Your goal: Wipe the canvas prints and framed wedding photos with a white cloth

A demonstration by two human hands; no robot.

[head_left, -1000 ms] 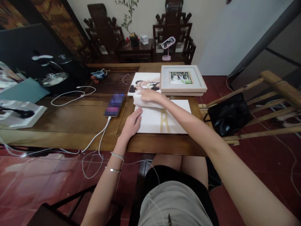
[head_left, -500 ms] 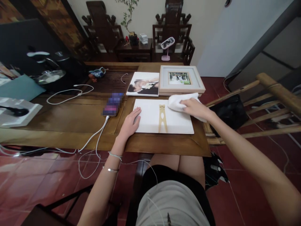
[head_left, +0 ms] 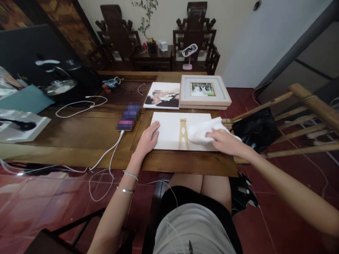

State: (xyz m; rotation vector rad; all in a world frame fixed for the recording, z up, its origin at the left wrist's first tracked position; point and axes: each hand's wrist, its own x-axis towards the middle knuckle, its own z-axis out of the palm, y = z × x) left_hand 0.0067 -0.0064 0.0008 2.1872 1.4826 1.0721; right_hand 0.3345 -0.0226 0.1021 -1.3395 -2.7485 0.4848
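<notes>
Two bare hands are at work on the wooden table (head_left: 79, 130), and from here I see, leftmost, a phone (head_left: 128, 118) with a white charging cable (head_left: 106, 156) plugged into its near end. Next, the left hand (head_left: 148, 138) lies flat and open, gripping nothing, its fingers resting on the left edge of a white panel (head_left: 166, 132), just where they were a moment ago. Beyond that panel lies a photo print (head_left: 166, 102), touching or nearly touching a framed photograph (head_left: 203, 89). A tan A-shaped strut (head_left: 182, 125) lies along the panel's middle. Right of it, a bunched white cloth (head_left: 202, 132) has just come down from the far right corner towards the near edge, so the wiping, I judge, has reached the panel's right half. The right hand (head_left: 222, 141) is closed around the cloth, near a black bag (head_left: 255, 128).
</notes>
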